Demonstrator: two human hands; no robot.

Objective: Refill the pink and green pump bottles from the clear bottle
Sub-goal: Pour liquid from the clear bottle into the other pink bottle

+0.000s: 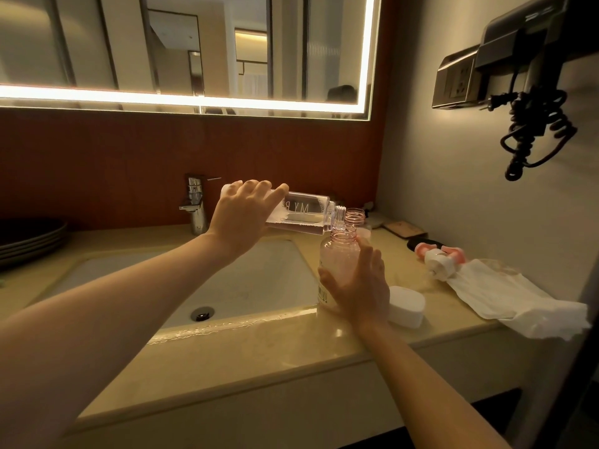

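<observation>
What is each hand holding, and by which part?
The left hand grips the clear bottle near its base; right hand holds the pink bottle round its lower body.

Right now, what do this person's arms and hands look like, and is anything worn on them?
Two bare arms, with no sleeves in view anywhere along them. The left hand and right hand wear no gloves. No watch or bracelet shows at either wrist, and no rings show on the fingers.
</observation>
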